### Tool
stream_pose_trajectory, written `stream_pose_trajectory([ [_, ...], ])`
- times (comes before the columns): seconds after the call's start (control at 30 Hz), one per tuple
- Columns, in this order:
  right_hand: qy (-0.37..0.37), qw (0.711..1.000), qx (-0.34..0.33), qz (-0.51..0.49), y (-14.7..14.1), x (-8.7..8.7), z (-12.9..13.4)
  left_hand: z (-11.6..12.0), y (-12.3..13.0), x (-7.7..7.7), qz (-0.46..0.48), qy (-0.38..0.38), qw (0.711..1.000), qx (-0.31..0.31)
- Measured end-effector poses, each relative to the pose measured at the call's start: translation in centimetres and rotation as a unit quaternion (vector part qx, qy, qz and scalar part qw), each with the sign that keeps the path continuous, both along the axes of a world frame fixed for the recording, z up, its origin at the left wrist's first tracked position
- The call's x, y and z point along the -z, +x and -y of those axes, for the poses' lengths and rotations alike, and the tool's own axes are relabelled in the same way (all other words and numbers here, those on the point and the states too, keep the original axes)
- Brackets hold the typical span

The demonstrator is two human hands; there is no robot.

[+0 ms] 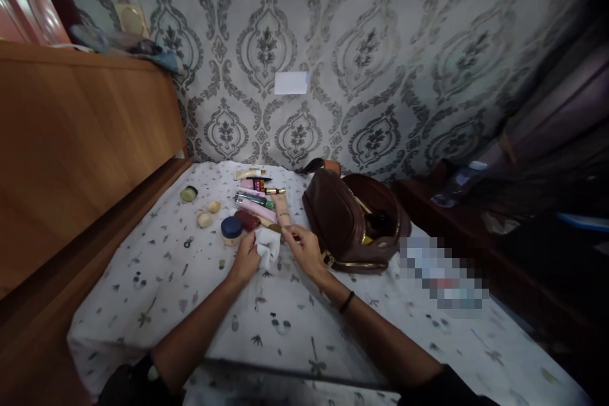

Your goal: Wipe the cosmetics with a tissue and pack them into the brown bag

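Wooden cabinet (90, 133): flanks left edge of printed sheet (280, 349).
Green-lidded pot (189, 193): sits near far left corner of sheet.
Cream pieces (204, 220): count two, rounded; lie just beside each other, in from left edge.
Blue-lidded jar (231, 228): stands upright, close by left hand (246, 260).
Left hand: clenched on white cloth (268, 247).
Dark red item (248, 220): lies just right of jar.
Tubes (257, 200): lie grouped, reaching toward far edge.
White cloth: bunched between hands, mid-sheet, well in from near edge.
Slim brown-ended item (275, 227): at cloth's upper border, by right hand (304, 250).
Right hand: curled, fingertips together; cannot tell exact object pinched.
Brown bag (333, 209): unzipped; stands right of right hand, toward far edge.
Pixelated patch (442, 276): near right edge; unreadable.
Clear bottle (459, 184): beyond right edge, tilted.
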State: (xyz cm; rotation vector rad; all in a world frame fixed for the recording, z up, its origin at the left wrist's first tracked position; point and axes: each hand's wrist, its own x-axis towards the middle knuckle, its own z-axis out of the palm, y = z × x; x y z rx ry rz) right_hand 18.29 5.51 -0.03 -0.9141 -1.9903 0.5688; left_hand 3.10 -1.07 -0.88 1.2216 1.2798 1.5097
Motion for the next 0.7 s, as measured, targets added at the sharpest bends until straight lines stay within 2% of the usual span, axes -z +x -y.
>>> stream_pose_trajectory([
  [0.17, 0.010, 0.998, 0.054, -0.016, -2.0, 2.2, -1.7, -0.7, -1.5, -0.5, -0.140, -0.035, 0.988, -0.057],
  [0.3, 0.052, 0.996, 0.062, 0.046, -3.4, 2.6, -1.9, -0.3, -2.9, -1.1, -0.252, -0.091, 0.955, -0.126],
  [0.4, 0.089, 0.986, 0.031, 0.136, -4.9, 1.6, -1.7, 0.1, -4.0, -1.6, -0.310, -0.127, 0.923, -0.188],
  [0.5, 0.110, 0.963, 0.013, 0.245, -6.9, 0.0, -1.3, 0.2, -4.8, -1.8, -0.338, -0.147, 0.902, -0.224],
  [0.6, 0.096, 0.937, 0.005, 0.336, -8.9, -1.2, -1.1, -0.2, -5.4, -1.6, -0.339, -0.148, 0.897, -0.242],
  [0.7, 0.077, 0.929, 0.007, 0.362, -10.5, -1.7, -1.2, -0.6, -5.7, -1.2, -0.320, -0.124, 0.905, -0.253],
])
